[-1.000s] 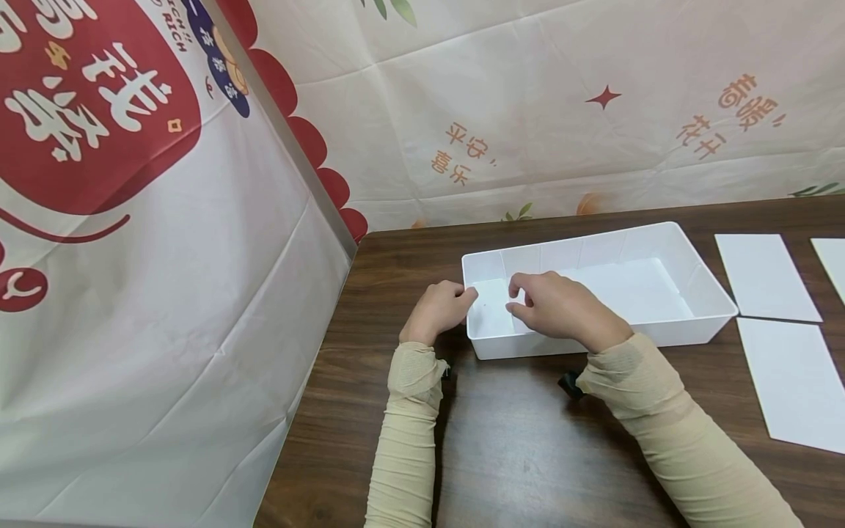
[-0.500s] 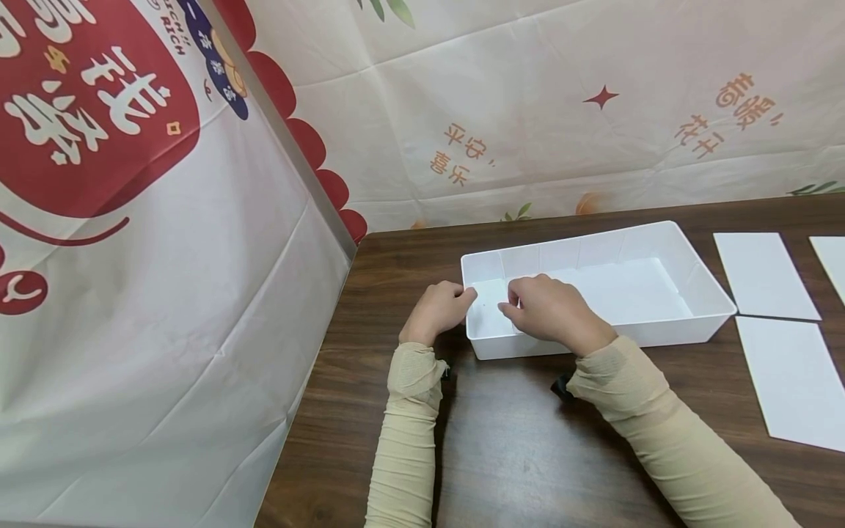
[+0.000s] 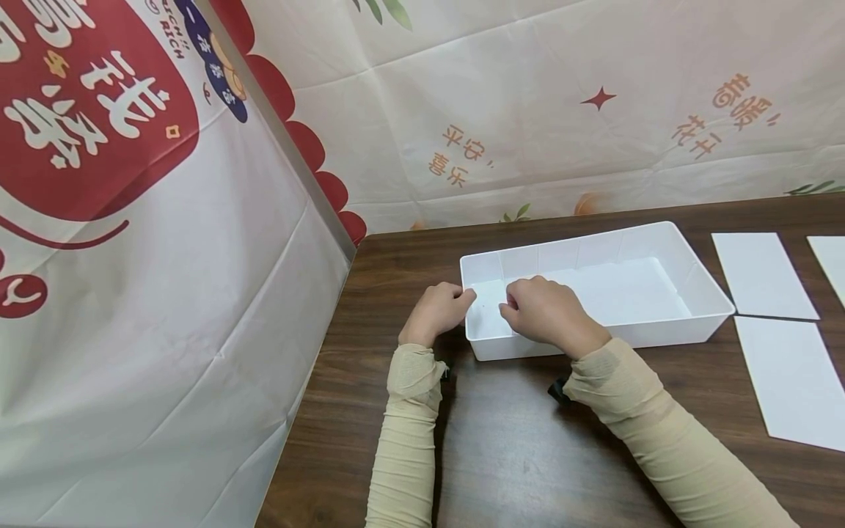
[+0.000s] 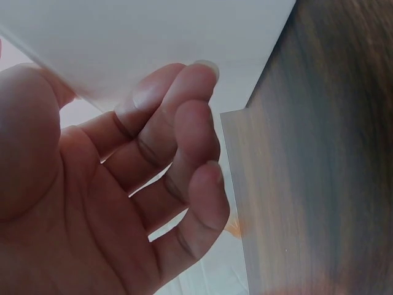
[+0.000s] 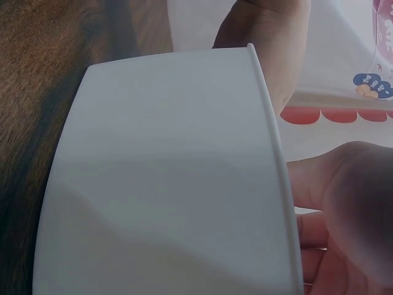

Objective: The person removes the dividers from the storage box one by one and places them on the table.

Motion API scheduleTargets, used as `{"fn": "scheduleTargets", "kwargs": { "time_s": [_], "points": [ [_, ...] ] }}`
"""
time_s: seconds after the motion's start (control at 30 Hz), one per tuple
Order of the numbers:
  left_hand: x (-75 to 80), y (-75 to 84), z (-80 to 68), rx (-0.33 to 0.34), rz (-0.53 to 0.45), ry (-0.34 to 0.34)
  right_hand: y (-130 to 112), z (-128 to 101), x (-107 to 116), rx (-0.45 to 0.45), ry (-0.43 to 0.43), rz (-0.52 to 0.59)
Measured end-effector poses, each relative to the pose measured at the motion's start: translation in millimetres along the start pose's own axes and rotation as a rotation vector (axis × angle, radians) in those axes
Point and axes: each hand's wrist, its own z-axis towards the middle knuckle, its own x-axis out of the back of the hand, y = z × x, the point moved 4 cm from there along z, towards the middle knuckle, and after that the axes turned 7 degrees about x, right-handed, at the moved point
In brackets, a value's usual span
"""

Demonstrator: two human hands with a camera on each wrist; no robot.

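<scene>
A long white plastic bin (image 3: 667,334) lies on the dark wooden table. At its left end my left hand (image 3: 436,312) grips the wall, thumb over the rim and bent fingers (image 4: 196,135) along the outside. My right hand (image 3: 548,312) reaches over the near wall into the bin. Its thumb and curled fingers pinch at the top of a thin white divider (image 3: 510,328) near the left end, mostly hidden by that hand. In the right wrist view, the bin's outer wall (image 5: 166,178) fills the middle and covers the fingertips.
To the right of the bin lie flat white panels, one at the back (image 3: 766,275), one nearer (image 3: 792,374) and one cut off by the frame's edge (image 3: 830,260). Printed cloth (image 3: 528,110) hangs behind the table, and another cloth (image 3: 218,315) hangs at the left.
My right hand has shifted slightly left and its thumb and fingers have come together. The left hand and the bin stay in place.
</scene>
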Motion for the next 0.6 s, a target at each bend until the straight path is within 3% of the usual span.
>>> {"fn": "scheduleTargets", "kwargs": {
  "time_s": [0.6],
  "points": [
    [-0.7, -0.4, 0.0, 0.016, -0.018, 0.003, -3.0, -0.5, -0.1, 0.014, 0.053, -0.022]
  ]
}}
